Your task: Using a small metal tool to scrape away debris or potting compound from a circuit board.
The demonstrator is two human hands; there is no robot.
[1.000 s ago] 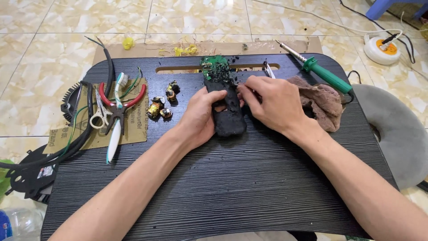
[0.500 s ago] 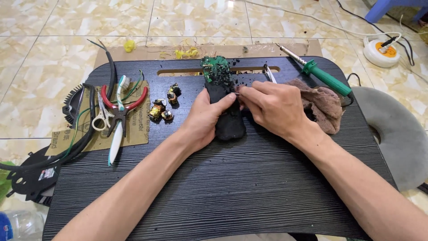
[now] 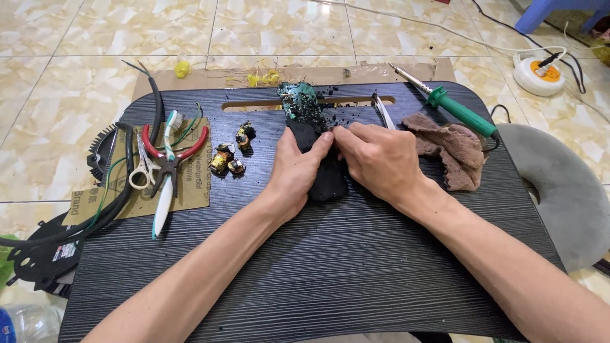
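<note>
Gripping a black oblong casing (image 3: 327, 181) near the middle of the black ridged tabletop (image 3: 330, 267), both hands side by side. Left hand (image 3: 295, 174) curled around the left edge of the casing, fingers close together, thumb (image 3: 321, 147) laid across the upper part. Right hand (image 3: 381, 159) bent over the right edge, fingers pressed together, fingertips meeting the left thumb at the top of the casing; hidden underneath, so cannot tell what exactly pinched there. Sticking out from the far end of the casing, a green circuit board (image 3: 300, 101) covered with dark crumbs, more crumbs scattered just beside.

To the left, a sheet of brown sandpaper (image 3: 181, 184) with dark printed letters, lying flat on the tabletop, partly under red-handled pliers (image 3: 170, 155), small scissors (image 3: 141, 170) and a white toothbrush (image 3: 164, 197). Near them, small yellow and black parts (image 3: 230, 155). To the right, a crumpled brown cloth (image 3: 454, 149), metal tweezers (image 3: 383, 111) and a soldering iron with green handle (image 3: 454, 109). On the tiled floor, a round white and orange power socket (image 3: 539, 73), well apart.
</note>
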